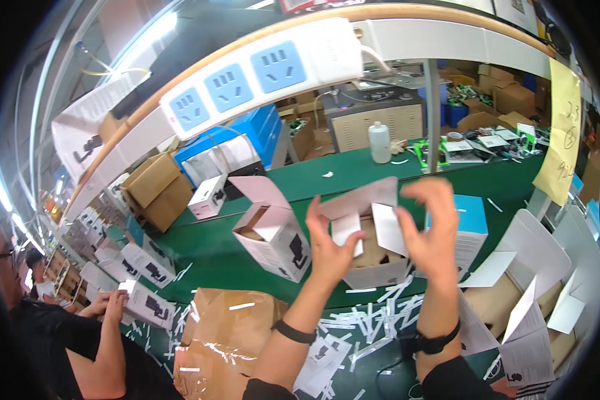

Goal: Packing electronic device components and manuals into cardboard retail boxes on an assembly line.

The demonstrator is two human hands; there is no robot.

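Observation:
An upright white carton (pixel 378 275) stands on the green bench before me, its lid raised at the back and its two side flaps tilted up. Brown cardboard shows inside. At its left side, my left hand (pixel 329 252) is open, thumb stretched to the left flap (pixel 346 230). My right hand (pixel 435 233) is open at the right, fingers curved and apart, thumb beside the right flap (pixel 389 229). Whether either thumb presses on its flap, I cannot tell. Another white carton (pixel 273 241) with a raised lid stands to the left; a blue-and-white box (pixel 469 230) is behind my right hand.
Paper strips (pixel 373 327) litter the bench's near side. A taped brown carton (pixel 223 337) lies at the near left, and opened white cartons (pixel 513 287) crowd the right. A co-worker (pixel 80 340) handles a box at far left. A power strip (pixel 260 73) hangs above; a white bottle (pixel 379 143) stands behind.

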